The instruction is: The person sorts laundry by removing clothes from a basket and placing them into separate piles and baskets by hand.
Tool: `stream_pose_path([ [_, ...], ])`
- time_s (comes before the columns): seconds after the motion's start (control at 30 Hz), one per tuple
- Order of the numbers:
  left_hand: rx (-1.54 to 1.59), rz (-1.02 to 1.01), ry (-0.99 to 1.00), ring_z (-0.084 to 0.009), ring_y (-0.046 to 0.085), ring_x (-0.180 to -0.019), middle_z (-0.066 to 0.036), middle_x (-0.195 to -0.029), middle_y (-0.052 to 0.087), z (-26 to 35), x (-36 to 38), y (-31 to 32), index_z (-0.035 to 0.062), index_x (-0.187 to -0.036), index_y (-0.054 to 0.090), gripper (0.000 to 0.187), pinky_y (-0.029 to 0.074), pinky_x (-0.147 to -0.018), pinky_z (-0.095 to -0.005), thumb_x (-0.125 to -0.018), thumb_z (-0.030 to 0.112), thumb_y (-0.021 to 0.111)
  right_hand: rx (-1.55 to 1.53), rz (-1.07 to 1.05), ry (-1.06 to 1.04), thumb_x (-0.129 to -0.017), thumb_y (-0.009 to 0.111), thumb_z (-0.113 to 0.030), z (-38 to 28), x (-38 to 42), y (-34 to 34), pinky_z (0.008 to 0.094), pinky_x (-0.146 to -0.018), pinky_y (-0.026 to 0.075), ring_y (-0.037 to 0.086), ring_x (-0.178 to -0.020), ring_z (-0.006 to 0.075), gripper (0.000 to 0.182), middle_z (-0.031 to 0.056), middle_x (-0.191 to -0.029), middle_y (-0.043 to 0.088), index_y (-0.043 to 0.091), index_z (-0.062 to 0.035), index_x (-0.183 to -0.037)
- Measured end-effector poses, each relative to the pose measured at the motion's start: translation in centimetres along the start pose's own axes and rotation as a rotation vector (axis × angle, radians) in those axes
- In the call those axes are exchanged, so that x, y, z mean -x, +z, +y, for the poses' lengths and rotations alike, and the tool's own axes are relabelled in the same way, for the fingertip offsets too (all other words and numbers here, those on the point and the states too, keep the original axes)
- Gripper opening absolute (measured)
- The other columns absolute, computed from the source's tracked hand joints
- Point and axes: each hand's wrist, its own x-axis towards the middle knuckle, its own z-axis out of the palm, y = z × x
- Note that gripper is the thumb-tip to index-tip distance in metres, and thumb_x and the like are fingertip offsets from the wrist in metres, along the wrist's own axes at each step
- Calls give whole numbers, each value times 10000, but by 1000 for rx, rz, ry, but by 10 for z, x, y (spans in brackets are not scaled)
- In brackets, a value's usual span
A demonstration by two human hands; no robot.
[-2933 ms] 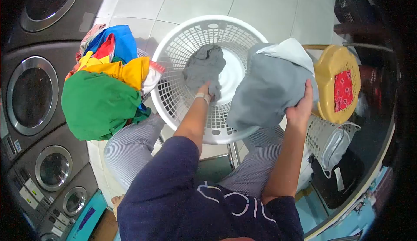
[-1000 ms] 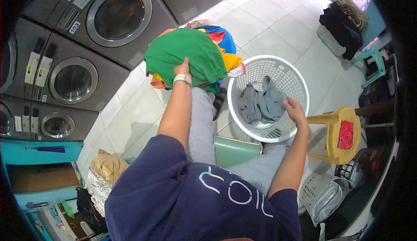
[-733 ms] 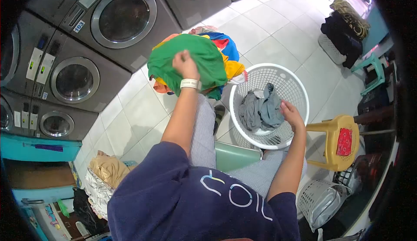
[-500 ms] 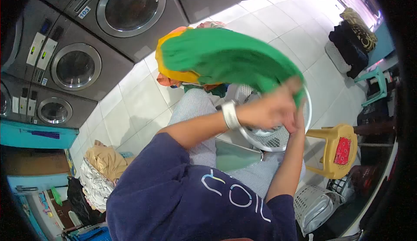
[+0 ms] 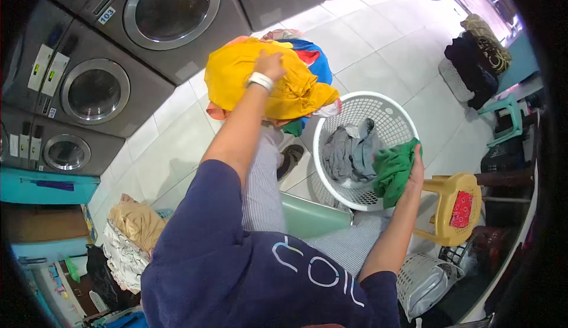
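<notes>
A laundry shop is suggested; dark front-loading machines (image 5: 171, 11) with round glass doors are lined up along the left edge of the tiled floor (image 5: 384, 50), one being marked with a 103 label (image 5: 107, 15); grey clothes (image 5: 349, 153) are held in a white basket (image 5: 390, 114); dark cloth (image 5: 471, 68) is piled over another basket (image 5: 454, 84) near the floor's right edge.

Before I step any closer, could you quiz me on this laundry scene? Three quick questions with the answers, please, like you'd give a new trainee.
1. Which of the person's hands holds the green cloth?
2. True or false: grey clothes lie inside the white basket.
3. The left hand is over a cloth of which colour: a) black, b) yellow, c) grey?

Key:
1. The right hand.
2. True.
3. b, the yellow cloth.
</notes>
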Motion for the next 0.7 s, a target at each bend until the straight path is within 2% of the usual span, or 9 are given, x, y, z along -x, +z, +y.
stream_pose_path([
  [0.1, 63, -312, 25, -310, 578, -987, -151, -1023, 632, -51, -15, 25, 146, -945, 695, 227, 464, -841, -411, -741, 226, 637, 30, 69, 23, -839, 636, -388, 3, -4, -1, 372, -703, 506, 596, -837, 233, 502, 111, -997, 595, 525, -7, -1147],
  [0.23, 244, -408, -181, -313, 578, -991, -141, -1040, 630, -44, -24, 4, 140, -908, 698, 185, 464, -822, -411, -770, 227, 610, 632, 185, -270, -817, 676, -302, 21, -18, -4, 372, -796, 477, 552, -971, 246, 516, 138, -1109, 552, 490, -10, -1200],
  [0.33, 499, 147, -320, -337, 579, -870, -168, -913, 617, -8, -31, -18, 60, -867, 647, 128, 460, -761, -417, -807, 142, 569, 868, 181, -399, -786, 709, -260, 31, -1, 23, 364, -870, 444, 498, -1079, 263, 610, 162, -1223, 483, 426, -34, -1277],
  [0.37, 577, 421, -257, -344, 573, -820, -173, -860, 603, 14, -27, -28, 33, -869, 619, 113, 458, -737, -420, -815, 110, 556, 854, 113, -383, -769, 725, -249, 33, 12, 42, 359, -904, 425, 467, -1127, 272, 672, 171, -1276, 443, 390, -49, -1316],
  [0.43, 828, 246, -140, -342, 541, -779, -165, -826, 555, 85, 5, -90, 12, -887, 572, 99, 444, -714, -419, -802, 56, 544, 926, 57, -482, -742, 742, -234, 44, 30, 68, 344, -862, 462, 523, -1059, 265, 730, 153, -1233, 477, 354, -80, -1340],
  [0.47, 956, 252, 83, -251, 558, -775, -129, -853, 544, 107, 26, -72, 19, -943, 544, 113, 460, -719, -343, -838, 59, 530, 920, -121, -480, -774, 709, -249, 53, 32, 71, 355, -902, 438, 487, -1109, 264, 713, 156, -1278, 441, 334, -72, -1354],
  [0.53, 829, 161, 522, -292, 564, -802, -145, -868, 558, 168, 82, -119, 7, -905, 560, 158, 465, -717, -361, -747, 13, 559, 1098, -396, -693, -809, 656, -262, 84, 10, 62, 370, -914, 436, 480, -1124, 271, 640, 143, -1286, 441, 359, -51, -1335],
  [0.6, 1193, -242, 930, -310, 570, -771, -137, -802, 548, 202, 134, -127, 29, -870, 564, 191, 466, -667, -395, -691, 84, 600, 1285, -502, -913, -812, 637, -261, 97, -5, 53, 374, -887, 458, 510, -1088, 279, 587, 125, -1248, 476, 403, -38, -1302],
  [0.7, 1093, -564, 1186, -307, 574, -793, -134, -842, 538, 207, 147, -150, 48, -863, 558, 156, 474, -687, -397, -725, 116, 580, 749, -186, -711, -861, 557, -342, 71, 13, 55, 370, -916, 438, 525, -1078, 258, 524, 115, -1226, 499, 441, -37, -1271],
])
